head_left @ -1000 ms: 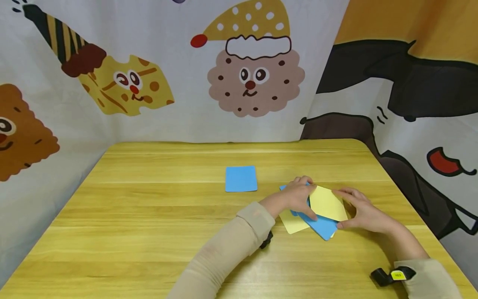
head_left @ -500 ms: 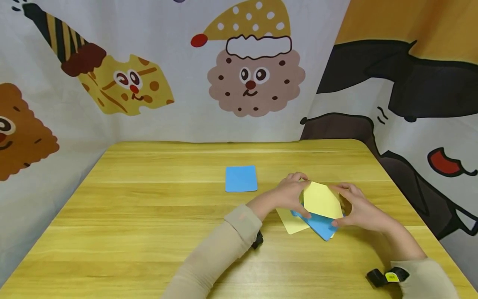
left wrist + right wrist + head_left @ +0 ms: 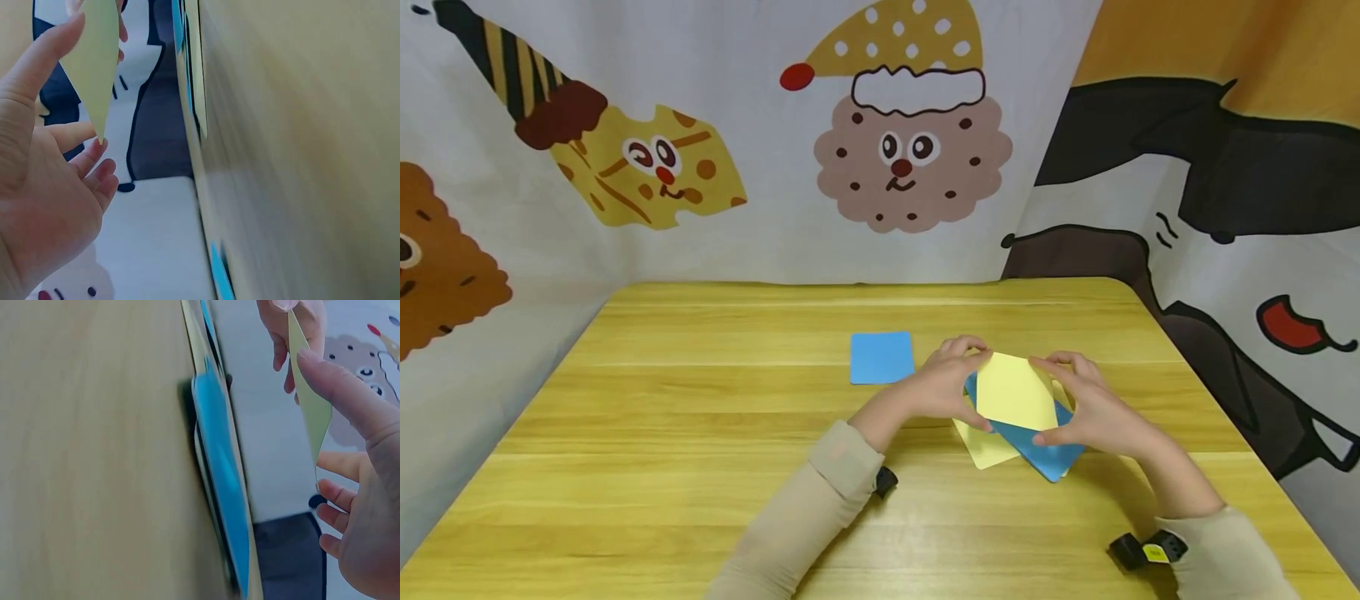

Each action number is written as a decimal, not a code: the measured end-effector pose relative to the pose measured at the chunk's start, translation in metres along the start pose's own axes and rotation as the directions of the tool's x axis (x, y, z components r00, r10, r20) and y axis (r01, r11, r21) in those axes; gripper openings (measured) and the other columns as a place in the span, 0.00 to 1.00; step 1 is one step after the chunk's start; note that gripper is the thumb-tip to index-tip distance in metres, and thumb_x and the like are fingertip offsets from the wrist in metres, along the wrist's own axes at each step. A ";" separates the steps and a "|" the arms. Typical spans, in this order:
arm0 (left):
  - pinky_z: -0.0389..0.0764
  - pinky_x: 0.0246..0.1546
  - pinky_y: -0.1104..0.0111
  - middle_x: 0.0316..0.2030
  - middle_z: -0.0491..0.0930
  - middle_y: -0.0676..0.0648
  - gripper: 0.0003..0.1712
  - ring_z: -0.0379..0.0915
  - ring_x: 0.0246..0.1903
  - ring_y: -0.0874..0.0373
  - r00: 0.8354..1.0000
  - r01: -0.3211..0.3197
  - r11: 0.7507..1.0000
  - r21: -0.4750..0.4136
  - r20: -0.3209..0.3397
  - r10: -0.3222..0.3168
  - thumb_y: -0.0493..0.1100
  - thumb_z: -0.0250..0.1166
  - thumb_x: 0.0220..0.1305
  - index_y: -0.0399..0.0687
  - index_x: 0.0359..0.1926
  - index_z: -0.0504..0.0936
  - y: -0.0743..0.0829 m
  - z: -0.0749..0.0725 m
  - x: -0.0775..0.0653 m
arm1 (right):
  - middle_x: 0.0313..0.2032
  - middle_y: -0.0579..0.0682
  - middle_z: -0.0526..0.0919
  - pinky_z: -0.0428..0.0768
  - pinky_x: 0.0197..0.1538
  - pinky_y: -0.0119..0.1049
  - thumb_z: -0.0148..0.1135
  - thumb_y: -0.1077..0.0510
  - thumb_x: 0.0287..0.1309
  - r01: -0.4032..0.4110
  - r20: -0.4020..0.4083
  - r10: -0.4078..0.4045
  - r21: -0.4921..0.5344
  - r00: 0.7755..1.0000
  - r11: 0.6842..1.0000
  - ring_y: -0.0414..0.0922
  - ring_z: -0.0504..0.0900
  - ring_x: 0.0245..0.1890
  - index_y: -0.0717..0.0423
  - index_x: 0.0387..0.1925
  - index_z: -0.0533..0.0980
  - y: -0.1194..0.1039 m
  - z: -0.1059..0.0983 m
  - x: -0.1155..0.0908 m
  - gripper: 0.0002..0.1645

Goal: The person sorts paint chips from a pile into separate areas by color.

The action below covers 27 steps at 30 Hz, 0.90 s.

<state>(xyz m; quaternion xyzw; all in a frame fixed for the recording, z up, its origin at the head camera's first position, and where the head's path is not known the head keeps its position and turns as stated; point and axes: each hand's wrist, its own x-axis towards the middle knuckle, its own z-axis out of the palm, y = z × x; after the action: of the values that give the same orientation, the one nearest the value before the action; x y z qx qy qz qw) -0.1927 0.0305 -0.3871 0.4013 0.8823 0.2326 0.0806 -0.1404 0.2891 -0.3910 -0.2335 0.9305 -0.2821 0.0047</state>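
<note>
Both hands hold one square yellow card [image 3: 1015, 392] raised above the table. My left hand [image 3: 943, 383] pinches its left edge, thumb at the near corner and fingers at the far one. On the opposite edge my right hand [image 3: 1097, 412] pinches it the same way. In the left wrist view the card [image 3: 97, 69] hangs clear of the tabletop. Beneath it lies a loose pile of cards, with a blue card [image 3: 1051, 460] on top and a yellow card [image 3: 985, 450] sticking out at the left. The right wrist view shows this blue card [image 3: 219, 450] edge-on.
A single blue card [image 3: 882, 358] lies flat on the wooden table [image 3: 662, 433], left of the pile and beyond the left forearm. A curtain with cartoon prints [image 3: 737, 250] hangs behind the table's far edge.
Both hands have lifted the yellow card off the pile and carried it leftward, toward the single blue card. More of the pile's blue card now shows. The single blue card stays put.
</note>
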 end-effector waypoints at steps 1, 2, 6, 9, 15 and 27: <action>0.53 0.65 0.60 0.70 0.51 0.46 0.62 0.44 0.68 0.52 1.000 -0.001 1.000 -0.012 -0.006 0.001 0.62 0.76 0.43 0.40 0.72 0.56 -0.001 -0.002 -0.004 | 0.60 0.61 0.58 0.66 0.48 0.62 0.81 0.40 0.32 0.005 0.000 -0.005 -0.001 1.000 1.000 0.61 0.57 0.58 0.62 0.68 0.62 -0.003 0.001 0.002 0.64; 0.53 0.65 0.60 0.70 0.51 0.46 0.62 0.44 0.68 0.52 1.000 -0.001 1.000 -0.021 -0.011 0.000 0.62 0.76 0.43 0.40 0.72 0.56 -0.003 -0.004 -0.007 | 0.60 0.61 0.58 0.66 0.48 0.62 0.81 0.39 0.32 0.010 0.000 -0.010 -0.002 1.000 1.000 0.61 0.57 0.58 0.62 0.68 0.62 -0.005 0.002 0.003 0.64; 0.53 0.65 0.58 0.70 0.50 0.48 0.63 0.43 0.68 0.52 1.000 0.005 0.998 -0.058 -0.027 -0.007 0.62 0.77 0.43 0.40 0.73 0.55 -0.009 -0.010 -0.021 | 0.60 0.61 0.58 0.66 0.49 0.63 0.81 0.39 0.31 0.026 0.003 -0.026 0.003 1.000 1.000 0.61 0.56 0.59 0.61 0.68 0.63 -0.015 0.006 0.010 0.64; 0.54 0.65 0.57 0.70 0.49 0.48 0.64 0.42 0.68 0.52 0.999 0.005 0.997 -0.083 -0.041 -0.008 0.62 0.77 0.42 0.40 0.73 0.54 -0.013 -0.014 -0.030 | 0.60 0.60 0.58 0.66 0.50 0.62 0.82 0.42 0.31 0.039 0.006 -0.039 0.015 0.999 0.999 0.60 0.56 0.59 0.59 0.68 0.63 -0.022 0.009 0.015 0.63; 0.56 0.65 0.57 0.70 0.50 0.49 0.66 0.42 0.68 0.53 0.998 0.017 0.990 -0.140 -0.057 -0.025 0.61 0.79 0.40 0.40 0.73 0.54 -0.020 -0.020 -0.048 | 0.61 0.58 0.57 0.66 0.49 0.60 0.84 0.48 0.31 0.049 0.015 -0.049 0.034 0.999 0.998 0.59 0.56 0.59 0.58 0.69 0.62 -0.038 0.016 0.023 0.62; 0.53 0.65 0.52 0.68 0.54 0.44 0.63 0.42 0.68 0.49 0.997 0.034 0.993 -0.116 -0.066 -0.042 0.58 0.79 0.40 0.36 0.71 0.57 -0.032 -0.025 -0.080 | 0.61 0.55 0.57 0.67 0.52 0.59 0.82 0.45 0.32 0.073 0.048 -0.076 0.055 0.996 0.996 0.58 0.52 0.62 0.57 0.69 0.61 -0.062 0.037 0.035 0.62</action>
<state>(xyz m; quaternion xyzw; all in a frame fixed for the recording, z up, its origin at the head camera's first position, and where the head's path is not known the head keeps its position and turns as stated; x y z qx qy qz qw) -0.1691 -0.0566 -0.3842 0.3710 0.8771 0.2950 0.0779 -0.1401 0.2090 -0.3850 -0.2749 0.9129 -0.3008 0.0236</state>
